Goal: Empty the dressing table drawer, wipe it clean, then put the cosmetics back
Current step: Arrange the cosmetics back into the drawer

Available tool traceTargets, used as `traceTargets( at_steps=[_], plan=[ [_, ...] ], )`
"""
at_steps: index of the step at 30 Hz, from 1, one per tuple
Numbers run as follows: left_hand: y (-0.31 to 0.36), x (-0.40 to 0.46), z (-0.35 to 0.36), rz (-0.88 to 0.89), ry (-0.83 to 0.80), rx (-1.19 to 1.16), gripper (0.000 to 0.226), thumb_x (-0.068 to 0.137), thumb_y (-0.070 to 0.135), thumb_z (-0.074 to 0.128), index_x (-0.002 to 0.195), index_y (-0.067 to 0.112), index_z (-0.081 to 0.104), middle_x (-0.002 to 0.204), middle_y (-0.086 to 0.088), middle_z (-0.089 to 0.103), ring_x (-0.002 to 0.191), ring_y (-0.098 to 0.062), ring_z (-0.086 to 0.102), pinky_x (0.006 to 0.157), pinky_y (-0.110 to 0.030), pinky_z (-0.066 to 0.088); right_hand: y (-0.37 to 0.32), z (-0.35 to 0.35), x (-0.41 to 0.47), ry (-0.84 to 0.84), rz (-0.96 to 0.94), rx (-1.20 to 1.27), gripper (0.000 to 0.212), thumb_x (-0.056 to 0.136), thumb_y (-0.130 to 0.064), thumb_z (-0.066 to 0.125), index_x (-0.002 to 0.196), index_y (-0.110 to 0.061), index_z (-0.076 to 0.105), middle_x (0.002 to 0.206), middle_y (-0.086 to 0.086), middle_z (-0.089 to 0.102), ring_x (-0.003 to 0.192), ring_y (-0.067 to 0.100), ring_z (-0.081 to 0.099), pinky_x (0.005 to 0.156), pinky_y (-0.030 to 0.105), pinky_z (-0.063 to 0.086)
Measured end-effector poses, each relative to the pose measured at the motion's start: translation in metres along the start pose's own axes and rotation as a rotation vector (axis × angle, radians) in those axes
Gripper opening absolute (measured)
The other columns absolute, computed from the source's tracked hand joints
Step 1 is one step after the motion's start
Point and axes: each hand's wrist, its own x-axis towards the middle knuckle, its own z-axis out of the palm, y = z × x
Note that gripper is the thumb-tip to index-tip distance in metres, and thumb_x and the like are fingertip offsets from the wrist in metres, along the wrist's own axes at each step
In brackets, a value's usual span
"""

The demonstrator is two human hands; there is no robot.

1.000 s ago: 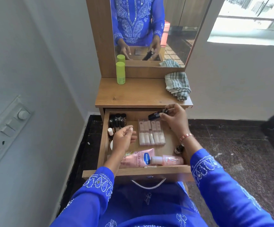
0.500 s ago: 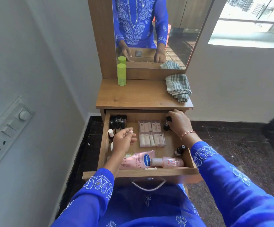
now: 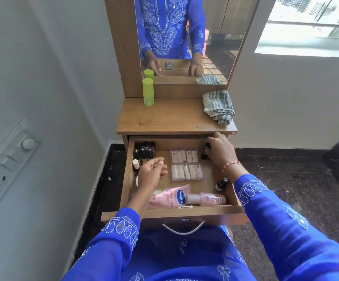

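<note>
The wooden drawer (image 3: 127, 179) of the dressing table stands pulled open below the tabletop. My right hand (image 3: 220, 149) grips a small dark bottle (image 3: 205, 153) standing upright at the drawer's back right corner. My left hand (image 3: 152, 171) hovers over the drawer's left side with loosely curled fingers and holds nothing. Inside lie a clear case of pale tubes (image 3: 185, 164), a pink Vaseline tube (image 3: 170, 196), a small pink bottle (image 3: 206, 198), another small dark bottle (image 3: 220, 184) and several dark bottles (image 3: 145, 149) at the back left.
On the tabletop (image 3: 172, 118) stand a green bottle (image 3: 148, 92) at the back left and a folded checked cloth (image 3: 218, 106) at the right. A mirror (image 3: 221, 37) rises behind. A grey wall with a switch panel (image 3: 6, 161) is close on the left.
My right hand carried the dark bottle from above the drawer down into its back right corner and set it upright. My left hand stayed nearly still.
</note>
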Motion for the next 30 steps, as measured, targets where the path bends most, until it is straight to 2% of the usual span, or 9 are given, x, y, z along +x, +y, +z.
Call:
traceTargets(
  at_steps=[4, 10, 15, 18, 21, 24, 30],
  plan=[
    [0.002, -0.001, 0.001, 0.004, 0.014, -0.004, 0.025, 0.095, 0.012, 0.045, 0.115, 0.01, 0.059, 0.085, 0.0, 0.064, 0.076, -0.012, 0.063, 0.07, -0.022, 0.053, -0.01, -0.006, -0.002, 0.047, -0.027, 0.049, 0.027, 0.086, -0.014, 0.056, 0.111, -0.009, 0.061, 0.113, 0.011, 0.053, 0.111, 0.028, 0.048, 0.08, 0.04, 0.05],
    [0.024, 0.006, 0.001, 0.054, 0.038, -0.057, 0.022, 0.094, 0.009, 0.045, 0.109, 0.009, 0.062, 0.083, -0.001, 0.064, 0.073, -0.012, 0.062, 0.069, -0.023, 0.053, -0.047, -0.023, 0.005, 0.162, -0.138, 0.19, 0.022, 0.087, -0.018, 0.056, 0.106, -0.009, 0.065, 0.102, 0.009, 0.058, 0.1, 0.024, 0.054, 0.079, 0.037, 0.051],
    [0.07, 0.033, -0.007, 0.112, 0.087, -0.136, 0.016, 0.095, 0.011, 0.045, 0.102, 0.011, 0.06, 0.08, -0.001, 0.063, 0.071, -0.012, 0.062, 0.071, -0.025, 0.052, -0.09, -0.047, 0.038, 0.197, -0.227, 0.284, 0.025, 0.088, -0.018, 0.057, 0.111, -0.01, 0.062, 0.109, 0.009, 0.057, 0.105, 0.023, 0.055, 0.084, 0.032, 0.046],
    [0.095, 0.051, -0.014, 0.139, 0.12, -0.155, 0.015, 0.095, 0.012, 0.046, 0.091, 0.015, 0.06, 0.078, 0.0, 0.062, 0.069, -0.011, 0.061, 0.069, -0.024, 0.052, -0.119, -0.061, 0.068, 0.159, -0.25, 0.257, 0.033, 0.086, -0.016, 0.057, 0.117, -0.006, 0.056, 0.12, 0.013, 0.05, 0.113, 0.03, 0.05, 0.09, 0.038, 0.046],
    [0.112, 0.064, -0.021, 0.147, 0.15, -0.18, 0.016, 0.095, 0.01, 0.044, 0.101, 0.01, 0.059, 0.076, -0.001, 0.062, 0.066, -0.011, 0.061, 0.062, -0.022, 0.051, -0.145, -0.069, 0.103, 0.084, -0.269, 0.214, 0.046, 0.083, -0.012, 0.059, 0.127, -0.006, 0.046, 0.133, 0.015, 0.042, 0.121, 0.035, 0.044, 0.097, 0.042, 0.044],
    [0.122, 0.066, -0.027, 0.152, 0.177, -0.185, 0.016, 0.094, 0.008, 0.043, 0.094, 0.014, 0.058, 0.074, -0.001, 0.062, 0.064, -0.01, 0.061, 0.058, -0.02, 0.05, -0.162, -0.064, 0.132, -0.002, -0.273, 0.181, 0.064, 0.081, -0.012, 0.061, 0.139, -0.01, 0.032, 0.141, 0.018, 0.033, 0.125, 0.039, 0.042, 0.1, 0.047, 0.043],
    [0.121, 0.067, -0.034, 0.139, 0.175, -0.183, 0.019, 0.095, 0.009, 0.043, 0.102, 0.012, 0.061, 0.077, -0.001, 0.063, 0.067, -0.012, 0.061, 0.065, -0.024, 0.051, -0.17, -0.053, 0.158, -0.181, -0.233, 0.082, 0.089, 0.077, -0.015, 0.069, 0.146, -0.024, 0.013, 0.154, 0.016, 0.004, 0.127, 0.045, 0.037, 0.098, 0.051, 0.044]
  ],
)
